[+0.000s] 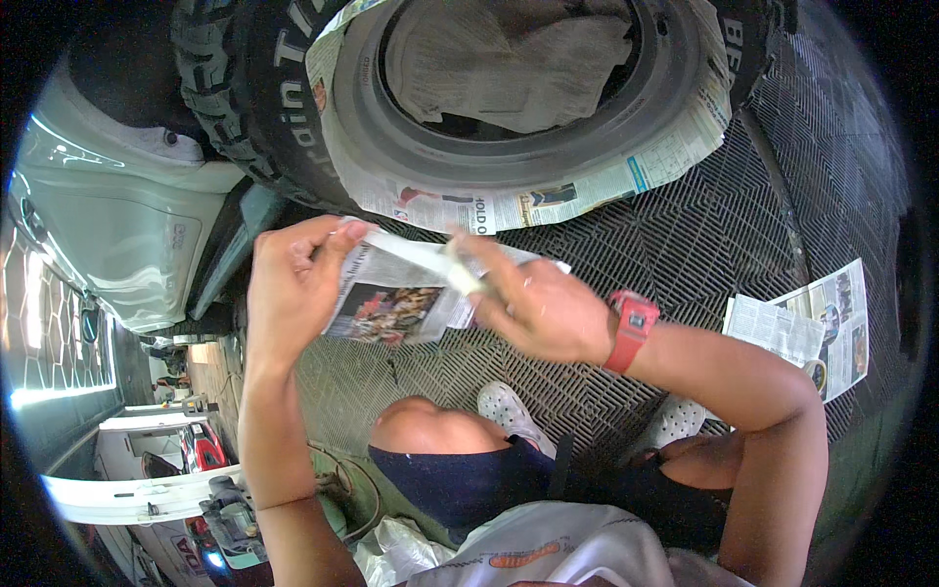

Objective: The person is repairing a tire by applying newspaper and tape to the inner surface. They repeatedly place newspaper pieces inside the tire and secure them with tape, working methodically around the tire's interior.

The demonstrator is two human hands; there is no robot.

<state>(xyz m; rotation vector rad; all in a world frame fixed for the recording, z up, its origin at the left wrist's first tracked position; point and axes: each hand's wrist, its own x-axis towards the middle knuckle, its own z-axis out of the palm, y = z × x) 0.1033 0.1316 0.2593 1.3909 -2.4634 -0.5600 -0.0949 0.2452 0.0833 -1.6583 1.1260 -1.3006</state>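
My left hand [298, 279] pinches the upper left corner of a newspaper sheet [386, 303] between thumb and fingers. A pale strip of tape [406, 251] runs along the sheet's top edge towards my right hand [553, 308]. My right hand is closed around what looks like a roll of masking tape [462, 272], blurred by motion. Just beyond both hands stands a big black tire [259, 117] with a grey rim [675, 117]. More newspaper [606, 196] is tucked between rim and tire, and a crumpled grey sheet [499, 73] covers the rim's centre.
On the ribbed floor mat [626, 401] at the right lie newspaper sheets [782, 328] with a small round object [816, 372] at their edge. A pale vehicle body [127, 230] fills the left. A plastic bag [396, 553] and a hose [367, 484] are near my left side.
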